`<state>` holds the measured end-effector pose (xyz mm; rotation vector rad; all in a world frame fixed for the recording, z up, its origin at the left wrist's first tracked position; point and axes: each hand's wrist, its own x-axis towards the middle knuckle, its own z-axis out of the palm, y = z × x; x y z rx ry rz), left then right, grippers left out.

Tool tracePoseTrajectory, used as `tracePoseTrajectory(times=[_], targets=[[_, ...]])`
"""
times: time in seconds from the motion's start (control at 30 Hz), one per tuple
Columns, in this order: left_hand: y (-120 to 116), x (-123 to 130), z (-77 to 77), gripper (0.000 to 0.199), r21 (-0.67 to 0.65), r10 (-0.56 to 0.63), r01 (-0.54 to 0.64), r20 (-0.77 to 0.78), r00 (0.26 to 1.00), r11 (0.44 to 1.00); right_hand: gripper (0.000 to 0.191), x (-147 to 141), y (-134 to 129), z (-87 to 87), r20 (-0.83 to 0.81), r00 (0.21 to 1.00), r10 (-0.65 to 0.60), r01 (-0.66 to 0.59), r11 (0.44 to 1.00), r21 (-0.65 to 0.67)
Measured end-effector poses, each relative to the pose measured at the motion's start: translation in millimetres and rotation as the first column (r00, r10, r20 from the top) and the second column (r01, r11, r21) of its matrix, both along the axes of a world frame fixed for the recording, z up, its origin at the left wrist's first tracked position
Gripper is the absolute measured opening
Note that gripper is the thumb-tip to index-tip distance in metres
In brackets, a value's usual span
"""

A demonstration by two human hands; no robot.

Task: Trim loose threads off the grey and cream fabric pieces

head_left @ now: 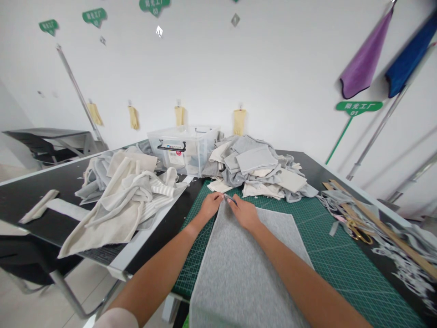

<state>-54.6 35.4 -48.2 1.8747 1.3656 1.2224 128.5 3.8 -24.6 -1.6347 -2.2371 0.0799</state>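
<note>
A long piece of light grey fabric lies over the green cutting mat and runs toward me past the near edge. At its far left corner, my left hand is closed in a pinch on the fabric. My right hand is closed beside it, around small snips with a dark, bluish handle. The snips' tip points at the pinched corner, close to the left fingertips. The blades are too small to make out clearly.
A heap of grey and cream fabric pieces lies just beyond my hands. Left of it stands a clear plastic bin, with another fabric pile nearer. Gold-handled scissors, a long wooden strip and scraps line the right side.
</note>
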Motion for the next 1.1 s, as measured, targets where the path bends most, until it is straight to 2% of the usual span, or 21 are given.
tracePoseTrajectory(times=[0.37, 0.57, 0.83, 1.1], targets=[[0.2, 1.4, -2.2, 0.032, -0.009, 0.030, -0.030, -0.003, 1.000, 1.000, 0.049, 0.3, -0.4, -0.6, 0.026, 0.999, 0.026, -0.026, 1.000, 0.015], [-2.5, 2.8, 1.1, 0.030, -0.064, 0.063, -0.064, -0.005, 0.998, 0.996, 0.049, 0.8, -0.5, -0.1, 0.033, 0.999, 0.040, -0.041, 0.999, 0.014], [-2.3, 3.1, -1.2, 0.029, -0.028, 0.066, -0.067, -0.044, 0.997, 0.997, 0.048, 1.0, -0.2, -0.1, 0.047, 0.998, 0.044, -0.044, 0.999, 0.004], [-7.6, 8.6, 6.0, 0.029, -0.018, 0.043, -0.043, -0.014, 0.999, 0.999, 0.055, 0.5, -2.1, 1.0, 0.006, 0.999, 0.051, -0.051, 0.998, 0.045]])
